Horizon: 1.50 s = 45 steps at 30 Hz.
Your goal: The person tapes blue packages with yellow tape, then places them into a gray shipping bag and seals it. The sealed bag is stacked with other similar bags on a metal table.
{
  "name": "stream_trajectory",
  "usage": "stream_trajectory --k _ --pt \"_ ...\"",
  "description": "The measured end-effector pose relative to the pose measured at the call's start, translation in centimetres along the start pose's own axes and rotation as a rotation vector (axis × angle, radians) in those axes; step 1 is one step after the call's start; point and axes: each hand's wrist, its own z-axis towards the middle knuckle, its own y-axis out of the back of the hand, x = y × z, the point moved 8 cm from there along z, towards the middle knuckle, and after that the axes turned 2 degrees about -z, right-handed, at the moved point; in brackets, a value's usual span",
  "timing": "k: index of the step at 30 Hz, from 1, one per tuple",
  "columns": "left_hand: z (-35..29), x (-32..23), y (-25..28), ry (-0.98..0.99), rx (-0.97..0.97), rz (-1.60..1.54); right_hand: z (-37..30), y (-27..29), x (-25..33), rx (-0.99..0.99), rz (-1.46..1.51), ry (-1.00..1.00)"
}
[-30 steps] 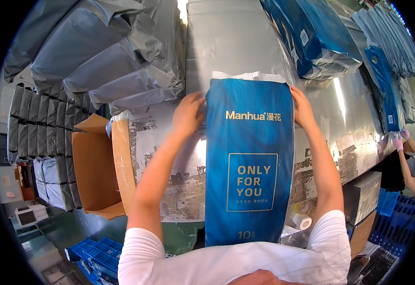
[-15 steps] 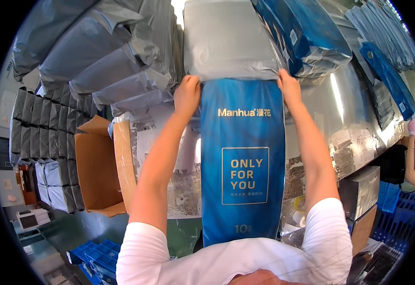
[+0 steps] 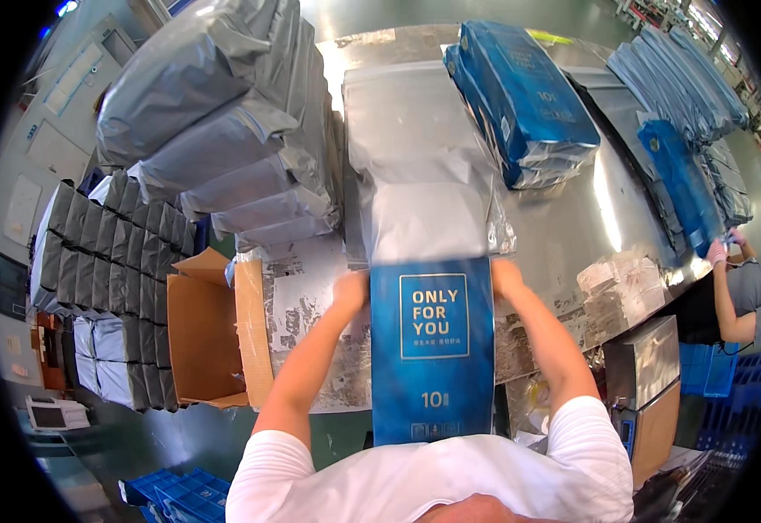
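A long blue package [image 3: 432,392] with pale printing lies lengthwise in front of me, its near end against my white shirt. A grey plastic bag [image 3: 424,209] is drawn over its far part, and the bag's mouth crosses the package's middle. My left hand [image 3: 351,289] is closed at the left side of that mouth, its fingertips partly hidden. On the right side my right hand [image 3: 507,277] grips the bag's edge. More flat grey bags [image 3: 398,100] lie beyond, in line with the package.
Filled grey bags [image 3: 215,131] are heaped at the left, beside an open cardboard box [image 3: 202,336]. Several blue packages [image 3: 528,96] sit on the metal table [image 3: 563,218] at the far right. Another person [image 3: 737,301] handles a blue package [image 3: 681,187] at the right edge.
Both my hands have come toward me along the package, drawing the grey bag's mouth over more of it. The view has shifted and now takes in more of the table's far side.
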Motion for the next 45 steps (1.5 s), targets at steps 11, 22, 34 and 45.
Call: stream_trajectory --k 11,22,34,45 --pt "-24.5 -2.8 -8.6 -0.268 0.65 -0.161 -24.1 -7.2 3.2 0.602 -0.029 0.459" --pt "-12.9 0.9 -3.7 0.113 0.017 -0.508 -13.1 -5.1 -6.1 0.042 0.201 -0.007" --pt "-17.2 1.0 -7.1 0.305 0.299 -1.335 -19.1 -0.3 11.0 -0.36 0.183 0.603" --pt "-16.7 -0.8 -7.6 0.017 0.409 -1.423 -14.6 -5.5 22.3 -0.314 0.883 0.52"
